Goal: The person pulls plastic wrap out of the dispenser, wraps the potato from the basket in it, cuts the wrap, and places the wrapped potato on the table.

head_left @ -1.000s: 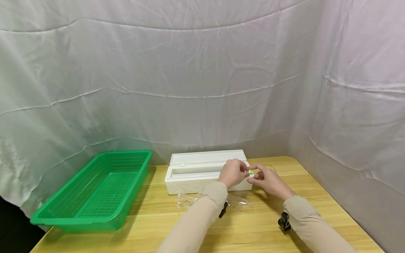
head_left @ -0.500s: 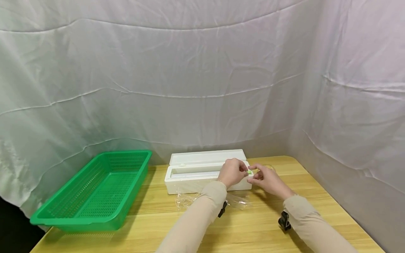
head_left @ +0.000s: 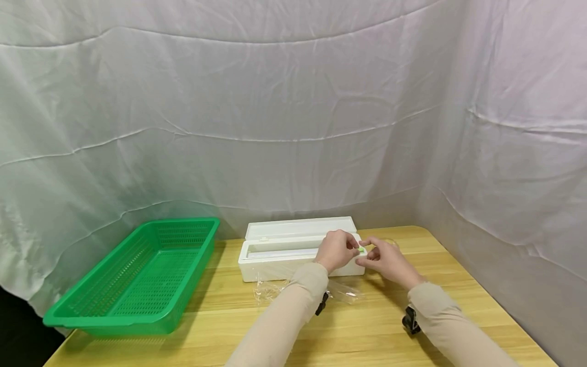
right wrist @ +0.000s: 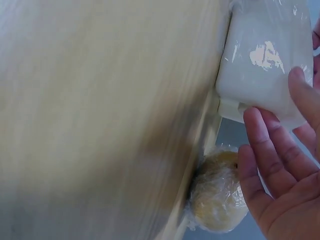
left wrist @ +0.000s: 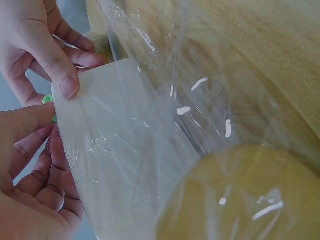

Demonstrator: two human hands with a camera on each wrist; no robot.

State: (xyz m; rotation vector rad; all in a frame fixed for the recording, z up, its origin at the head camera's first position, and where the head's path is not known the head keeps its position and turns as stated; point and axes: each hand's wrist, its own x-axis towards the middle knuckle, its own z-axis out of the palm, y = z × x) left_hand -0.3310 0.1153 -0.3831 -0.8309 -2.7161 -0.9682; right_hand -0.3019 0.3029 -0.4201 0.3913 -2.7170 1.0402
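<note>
A long white cling film dispenser (head_left: 293, 270) lies on the table, its lid (head_left: 300, 227) tipped back and a white roll inside. My left hand (head_left: 337, 250) pinches a small green slide cutter (left wrist: 48, 99) at the dispenser's right end. My right hand (head_left: 390, 261) holds that same end, its thumb on the front face and fingers against the end wall. Clear cling film (left wrist: 200, 95) hangs over the dispenser's front onto the table. Beneath the film, the left wrist view shows a smooth yellow rounded thing (left wrist: 240, 200), mostly hidden from the head camera by the left arm.
A film-wrapped yellowish round thing (right wrist: 220, 200) sits just past the dispenser's right end. At the left of the wooden table (head_left: 367, 331) stands a green plastic basket (head_left: 169, 321). Pale cloth (head_left: 293, 102) closes off the back and the right side.
My right hand has shifted very slightly left at the dispenser's end. The left hand, the dispenser and the film stay almost the same.
</note>
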